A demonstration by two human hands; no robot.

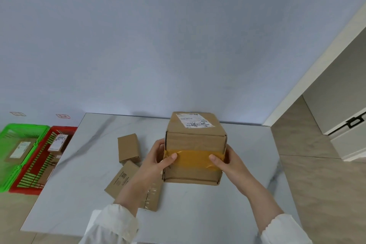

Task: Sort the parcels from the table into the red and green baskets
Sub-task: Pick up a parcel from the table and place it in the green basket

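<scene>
Large taped parcel [195, 150]: over table [198, 208], gripped at both sides by left hand [158, 157] and right hand [227, 161]; resting or lifted, unclear. Small parcel [128, 149], flat parcel [121, 180]: on table, left of it. Red basket [63, 129], green basket [23, 127]: beside table.

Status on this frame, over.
Left hand, right hand grip big taped box. Small box, flat parcel on table, toward red basket, green basket.

Plain pale blue-grey wall [158, 35] ahead of me, white grey-veined marble desk [198, 214] set against it, beige wood-look floor [316, 194] to my right, cream door frame [309, 77] slanting upward, pale cabinet [340, 85] beyond it with a black handle [354, 123], soft even light.
</scene>
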